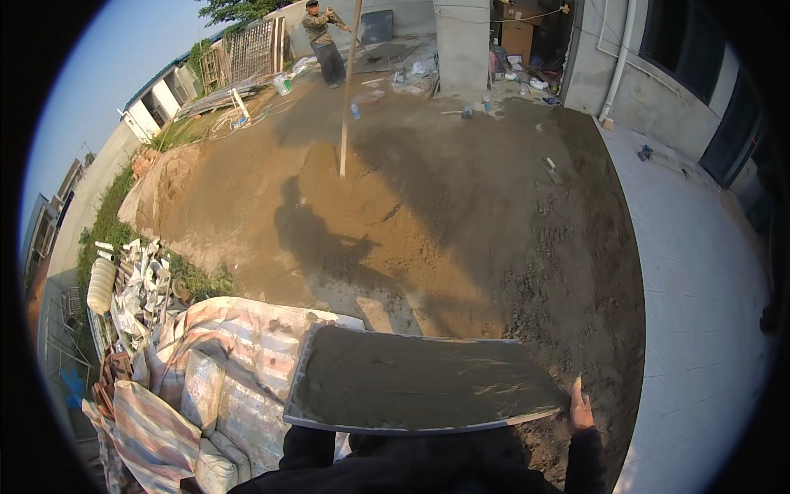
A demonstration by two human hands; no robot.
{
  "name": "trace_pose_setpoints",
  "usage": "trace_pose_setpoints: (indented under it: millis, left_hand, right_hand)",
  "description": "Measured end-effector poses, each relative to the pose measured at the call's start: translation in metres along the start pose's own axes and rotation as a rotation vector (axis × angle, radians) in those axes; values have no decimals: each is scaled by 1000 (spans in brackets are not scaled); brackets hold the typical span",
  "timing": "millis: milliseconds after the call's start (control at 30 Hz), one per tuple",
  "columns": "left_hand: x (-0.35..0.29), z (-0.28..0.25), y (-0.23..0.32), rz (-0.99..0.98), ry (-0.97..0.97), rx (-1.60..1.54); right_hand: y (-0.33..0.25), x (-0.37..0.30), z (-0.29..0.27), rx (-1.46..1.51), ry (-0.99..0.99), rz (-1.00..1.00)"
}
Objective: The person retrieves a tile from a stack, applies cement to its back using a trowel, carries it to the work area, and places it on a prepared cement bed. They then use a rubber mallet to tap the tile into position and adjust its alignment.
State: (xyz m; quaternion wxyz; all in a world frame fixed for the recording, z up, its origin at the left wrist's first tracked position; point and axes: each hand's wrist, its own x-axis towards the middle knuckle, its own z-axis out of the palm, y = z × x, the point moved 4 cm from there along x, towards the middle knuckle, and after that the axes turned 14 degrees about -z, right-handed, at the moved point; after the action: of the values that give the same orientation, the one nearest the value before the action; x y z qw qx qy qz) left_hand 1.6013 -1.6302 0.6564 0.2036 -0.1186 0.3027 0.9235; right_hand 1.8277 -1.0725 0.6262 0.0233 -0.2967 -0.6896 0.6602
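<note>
A large rectangular slab (428, 380), which looks like a floor tile, is held level in front of my body. Grey-brown wet mortar coats its upper face, and a pale rim shows along the edges. My right hand (581, 409) grips its right end, thumb pointing up by the corner and the other fingers partly hidden. Toward the slab's near left corner reaches my left sleeve (307, 446); the hand itself is hidden under or behind the slab. Beyond the slab spreads a bed of damp brown sand (387, 222), with my shadow falling across it.
A person (323, 41) stands at the far side, holding a long wooden pole (349, 90) whose end meets the sand. Striped sheeting (247, 346) and rubble (136, 288) lie at left. Pale paving (691, 313) runs along the right. A concrete pillar (462, 49) stands at the back.
</note>
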Motion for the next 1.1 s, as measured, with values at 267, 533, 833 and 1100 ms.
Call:
trace_pose_setpoints:
  millis: [267,533,833,1100]
  left_hand:
    - [201,38,27,-67,83,59]
    - [347,93,93,103,120,84]
    - [580,127,122,169,-404,-95]
    - [833,237,123,-314,-243,57]
  right_hand:
    - [-62,222,31,445,293,-212]
    - [-182,450,77,516,327,-312]
    - [-383,624,107,103,425,-662]
    - [-678,662,110,-737,419,-1333]
